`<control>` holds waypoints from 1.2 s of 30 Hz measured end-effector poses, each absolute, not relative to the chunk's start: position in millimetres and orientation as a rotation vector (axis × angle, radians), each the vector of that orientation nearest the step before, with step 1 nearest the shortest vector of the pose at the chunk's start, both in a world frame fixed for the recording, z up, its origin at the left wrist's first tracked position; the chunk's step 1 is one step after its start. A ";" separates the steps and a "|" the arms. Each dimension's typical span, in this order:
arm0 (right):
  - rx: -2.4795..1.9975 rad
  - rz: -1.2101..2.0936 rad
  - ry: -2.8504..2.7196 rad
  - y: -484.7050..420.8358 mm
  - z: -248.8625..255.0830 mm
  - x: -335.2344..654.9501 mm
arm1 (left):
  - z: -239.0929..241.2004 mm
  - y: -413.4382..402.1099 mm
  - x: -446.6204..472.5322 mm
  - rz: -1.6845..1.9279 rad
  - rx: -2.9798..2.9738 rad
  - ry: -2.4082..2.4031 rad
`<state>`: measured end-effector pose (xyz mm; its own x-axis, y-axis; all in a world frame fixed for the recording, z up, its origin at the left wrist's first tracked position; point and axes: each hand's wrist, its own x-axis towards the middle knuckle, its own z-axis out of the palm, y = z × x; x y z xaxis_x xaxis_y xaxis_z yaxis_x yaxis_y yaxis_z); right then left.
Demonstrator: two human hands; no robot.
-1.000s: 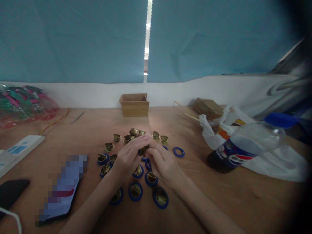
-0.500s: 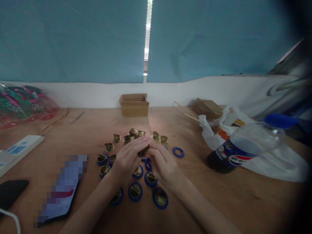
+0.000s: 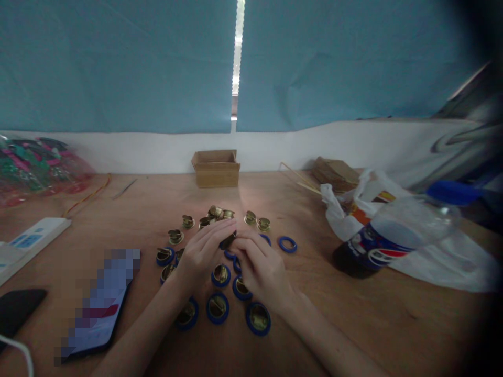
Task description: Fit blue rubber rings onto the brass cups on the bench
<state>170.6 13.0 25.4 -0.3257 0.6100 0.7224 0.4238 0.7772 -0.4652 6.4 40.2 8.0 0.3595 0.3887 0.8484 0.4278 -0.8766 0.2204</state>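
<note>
Nearest the camera, a small dark piece was held between the 2 hands, above the table. It was partly covered by the left hand, whose fingers were curved over it, and its right side was pinched by the narrowed fingers of the right hand. For good control, it was judged best steadied by the left fingers and pressed evenly by the right, without tilting. Whether it bore a ring could not be told.

Below the hands, 3 blue-ringed brass pieces were counted in the nearest row; beyond them were 4 more, plus 1 mostly hidden by the left hand. Farther off, 1 loose blue ring was seen whole, and about 3 others partly covered. Past these, about 7 bare brass pieces were scattered, some overlapping. Farthest, 1 open cardboard box was placed near the wall.
</note>
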 end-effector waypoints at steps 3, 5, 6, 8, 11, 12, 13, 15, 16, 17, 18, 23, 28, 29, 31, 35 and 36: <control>-0.780 0.271 -1.944 13.6 26.0 170.4 | 8.5 40.0 7.2 -1.615 -2.572 -0.778; -0.778 0.281 -1.925 13.6 27.5 170.8 | 9.2 39.3 7.8 -1.631 -2.574 -0.795; -0.775 0.283 -1.916 13.2 28.5 170.8 | 9.5 39.0 8.0 -1.635 -2.572 -0.803; -0.772 0.300 -1.903 11.9 30.2 170.2 | 10.0 38.8 8.2 -1.651 -2.565 -0.813; -0.817 0.371 -1.855 10.4 30.4 167.6 | 10.3 39.4 8.0 -1.673 -2.563 -0.816; -0.836 0.415 -1.819 10.5 29.7 166.7 | 10.2 39.5 7.9 -1.675 -2.564 -0.814; -0.849 0.462 -1.774 11.0 28.9 166.1 | 10.0 39.7 7.8 -1.670 -2.568 -0.812; -0.865 0.547 -1.711 12.9 27.3 165.6 | 9.3 39.9 7.7 -1.643 -2.580 -0.802; -0.875 0.570 -1.704 14.0 26.9 165.9 | 8.8 40.0 7.8 -1.626 -2.583 -0.788; -0.888 0.575 -1.715 15.0 26.9 166.4 | 8.3 40.1 7.8 -1.612 -2.582 -0.771; -0.903 0.566 -1.739 15.8 27.3 167.0 | 7.8 40.3 7.9 -1.604 -2.575 -0.757; -0.932 0.547 -1.787 16.8 30.0 169.4 | 7.3 40.2 7.9 -1.579 -2.575 -0.740; -0.963 0.591 -1.761 17.6 29.0 169.4 | 8.1 38.4 9.0 -1.551 -2.590 -0.742; -0.970 0.591 -1.759 17.9 28.6 169.3 | 8.1 38.2 9.3 -1.545 -2.589 -0.747; -0.981 0.589 -1.757 18.5 28.0 169.2 | 8.1 37.9 9.8 -1.531 -2.591 -0.749; -0.984 0.589 -1.762 19.3 26.8 169.0 | 8.8 37.9 9.9 -1.516 -2.600 -0.738; -0.985 0.591 -1.763 19.3 26.3 168.8 | 9.1 37.8 9.9 -1.514 -2.603 -0.734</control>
